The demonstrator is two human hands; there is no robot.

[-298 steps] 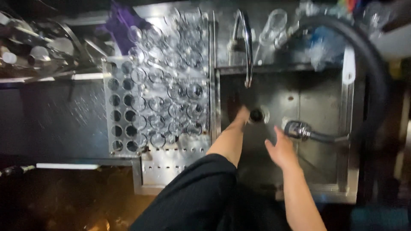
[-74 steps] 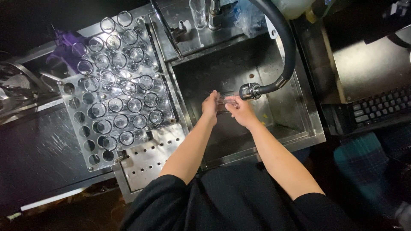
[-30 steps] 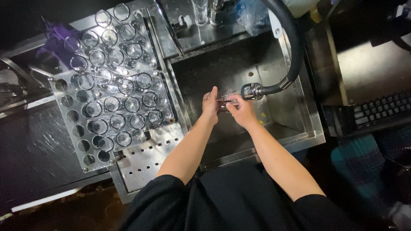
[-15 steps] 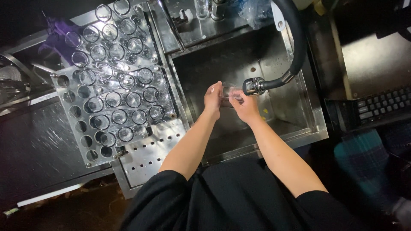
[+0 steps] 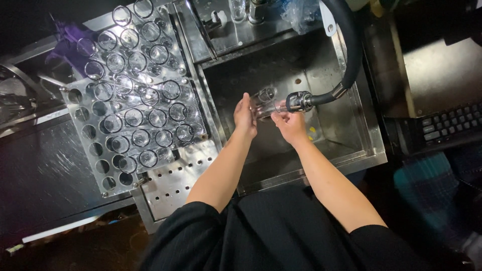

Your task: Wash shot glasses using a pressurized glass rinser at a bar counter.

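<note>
Here, in the head view, the left hand (image 5: 245, 116) and right hand (image 5: 288, 124) together grasp a clear drinking glass (image 5: 264, 102) over the steel sink (image 5: 369, 135), just beside the spray nozzle (image 5: 299, 101) of the black hose (image 5: 351, 45). Rinsing seems in hand; next would call for carrying it left to the glass rack (image 5: 85, 131).

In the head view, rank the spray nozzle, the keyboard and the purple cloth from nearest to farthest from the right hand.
From the right hand:
1. Spray nozzle, just above the hand, over the sink.
2. Keyboard, far right.
3. Purple cloth, far upper left, beyond the glass rack.
</note>
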